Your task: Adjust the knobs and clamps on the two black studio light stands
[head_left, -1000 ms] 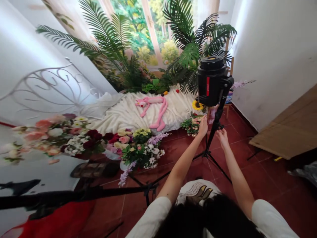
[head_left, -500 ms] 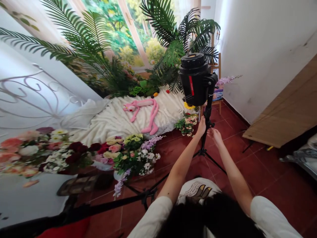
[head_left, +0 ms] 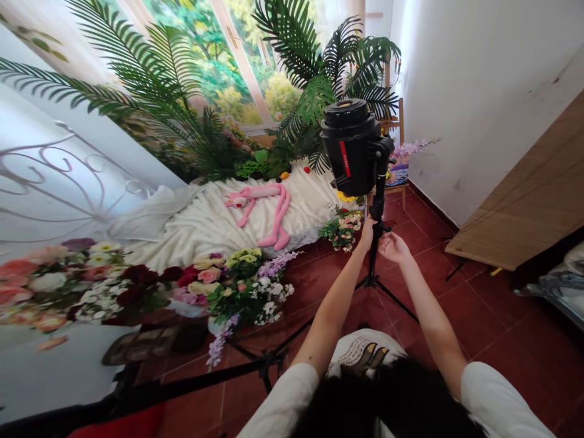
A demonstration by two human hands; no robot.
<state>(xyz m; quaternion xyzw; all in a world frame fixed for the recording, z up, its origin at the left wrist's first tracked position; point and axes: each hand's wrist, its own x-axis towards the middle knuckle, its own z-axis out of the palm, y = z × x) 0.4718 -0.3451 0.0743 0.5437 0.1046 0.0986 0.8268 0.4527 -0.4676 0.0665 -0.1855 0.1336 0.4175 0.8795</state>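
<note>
A black studio light [head_left: 350, 149] with a red label is mounted on a black stand [head_left: 373, 258] whose legs spread on the floor. My left hand [head_left: 367, 233] is wrapped round the pole below the light, its fingers partly hidden behind the pole. On the pole's right side, my right hand [head_left: 392, 247] has its fingers curled at a small black knob [head_left: 382, 229]. The lamp leans slightly to the left.
A pink plush toy [head_left: 261, 204] lies on a white fur cover [head_left: 201, 210]. Flower bunches [head_left: 249, 286] stand at the left front, beside another black tripod [head_left: 267, 360]. A brown board [head_left: 520, 201] leans at the right. Palm leaves [head_left: 314, 61] rise behind.
The light and the upper pole have shifted slightly left and now tilt more. My right hand has turned a little, with its fingers curled closer to the pole; my left hand still grips it.
</note>
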